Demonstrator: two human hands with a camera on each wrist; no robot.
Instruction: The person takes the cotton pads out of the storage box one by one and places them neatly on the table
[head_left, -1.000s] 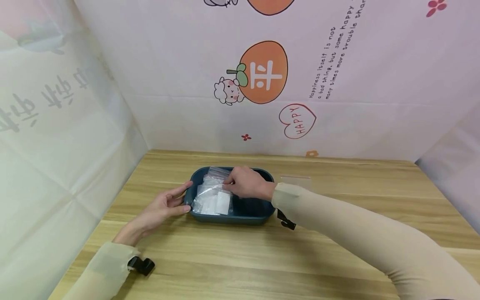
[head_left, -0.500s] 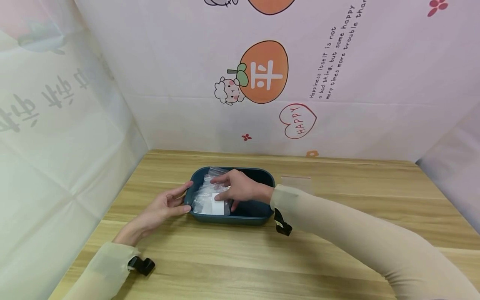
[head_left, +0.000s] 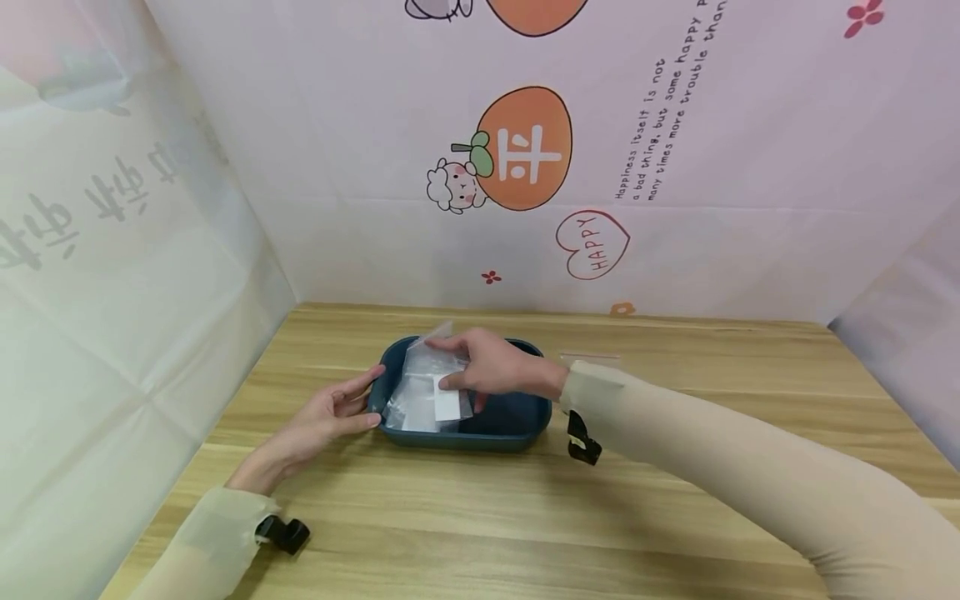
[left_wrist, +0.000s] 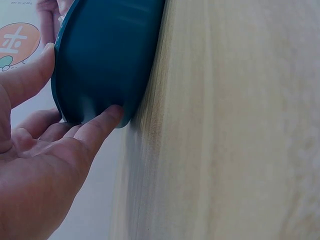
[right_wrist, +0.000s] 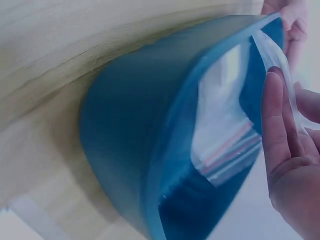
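A dark blue plastic tub (head_left: 495,442) stands on the wooden table. My left hand (head_left: 322,421) holds its left end, thumb near the front corner and a finger near the back; in the left wrist view, fingertips touch its wall (left_wrist: 100,60). Over the tub's inside, my right hand (head_left: 498,362) pinches a clear zip bag (right_wrist: 272,52) between thumb and fingers. A white label-like rectangle (head_left: 447,402) shows just below the thumb. Beneath lies another clear zip bag (right_wrist: 220,120) with a red stripe along its seal. How many bags lie there is hard to tell.
Another clear zip bag (head_left: 590,358) with a red stripe lies on the table (head_left: 450,517) right of the tub, partly hidden by the right sleeve. A printed white cloth (head_left: 375,250) hangs behind the table and at its left.
My right hand first reaches lower over the bags with spread fingers, then lifts a bag slightly, its top edge rising above the tub's back rim. My left hand stays at the tub's end.
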